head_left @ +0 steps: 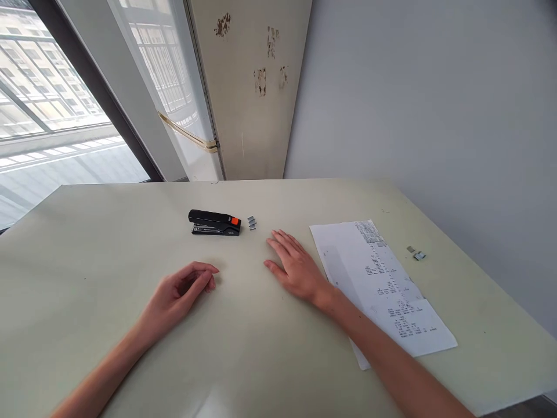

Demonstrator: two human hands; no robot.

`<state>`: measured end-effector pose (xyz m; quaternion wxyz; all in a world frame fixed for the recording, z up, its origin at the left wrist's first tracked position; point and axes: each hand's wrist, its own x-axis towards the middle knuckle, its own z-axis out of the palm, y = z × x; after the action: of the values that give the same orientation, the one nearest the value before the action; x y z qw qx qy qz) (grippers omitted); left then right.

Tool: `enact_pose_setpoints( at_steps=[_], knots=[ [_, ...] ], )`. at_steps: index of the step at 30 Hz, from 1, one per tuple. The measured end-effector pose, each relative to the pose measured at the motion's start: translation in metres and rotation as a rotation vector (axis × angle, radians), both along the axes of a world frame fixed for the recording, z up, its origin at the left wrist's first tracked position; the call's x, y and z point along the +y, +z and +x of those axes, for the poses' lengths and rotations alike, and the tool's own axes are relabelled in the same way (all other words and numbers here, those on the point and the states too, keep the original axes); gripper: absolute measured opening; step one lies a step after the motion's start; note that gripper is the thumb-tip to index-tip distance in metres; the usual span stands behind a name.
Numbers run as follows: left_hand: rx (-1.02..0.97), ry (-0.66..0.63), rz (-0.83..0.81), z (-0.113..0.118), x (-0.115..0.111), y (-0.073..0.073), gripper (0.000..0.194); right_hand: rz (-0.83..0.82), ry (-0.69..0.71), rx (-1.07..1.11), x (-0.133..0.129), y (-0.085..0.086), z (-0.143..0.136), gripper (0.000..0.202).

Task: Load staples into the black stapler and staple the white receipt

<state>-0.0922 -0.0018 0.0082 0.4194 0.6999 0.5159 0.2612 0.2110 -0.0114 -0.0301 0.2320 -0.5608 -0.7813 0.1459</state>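
Toward the far edge of the tabletop (243, 360), a black stapler (209, 222) (orange patch (235, 221) at one end) lies beside staple strips (252, 223); the left hand (178, 293) curls, the right hand (300, 273) lies palm-down by printed paper (383, 290)

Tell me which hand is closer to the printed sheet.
Right. The right hand is just left of the printed sheet, its forearm crossing over a corner; the left hand is farther left, on the near side of the stapler.

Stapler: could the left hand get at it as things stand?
Probably yes: the left hand is near the stapler, and only tabletop shows between them.
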Motion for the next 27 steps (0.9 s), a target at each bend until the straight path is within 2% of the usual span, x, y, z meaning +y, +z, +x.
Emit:
enact_pose_setpoints(
  at_steps=[6, 13, 19, 23, 27],
  knots=[
    [0.005, 0.024, 0.009, 0.000, 0.000, -0.001, 0.041, -0.001, 0.049, 0.076, 0.004, 0.002, 0.018, 0.051],
    [0.030, 0.037, 0.022, 0.005, -0.003, 0.007, 0.045, -0.025, 0.079, 0.118, 0.005, 0.006, 0.027, 0.049],
    [0.045, 0.025, 0.047, 0.004, -0.004, 0.003, 0.043, -0.028, 0.087, 0.150, 0.005, 0.009, 0.038, 0.047],
    [0.132, 0.133, 0.220, 0.005, 0.000, 0.001, 0.034, -0.008, 0.092, 0.154, 0.005, 0.006, 0.037, 0.046],
    [0.231, 0.301, 0.504, 0.009, 0.028, -0.005, 0.036, 0.009, 0.089, 0.152, 0.005, 0.001, 0.037, 0.043]
  ],
)
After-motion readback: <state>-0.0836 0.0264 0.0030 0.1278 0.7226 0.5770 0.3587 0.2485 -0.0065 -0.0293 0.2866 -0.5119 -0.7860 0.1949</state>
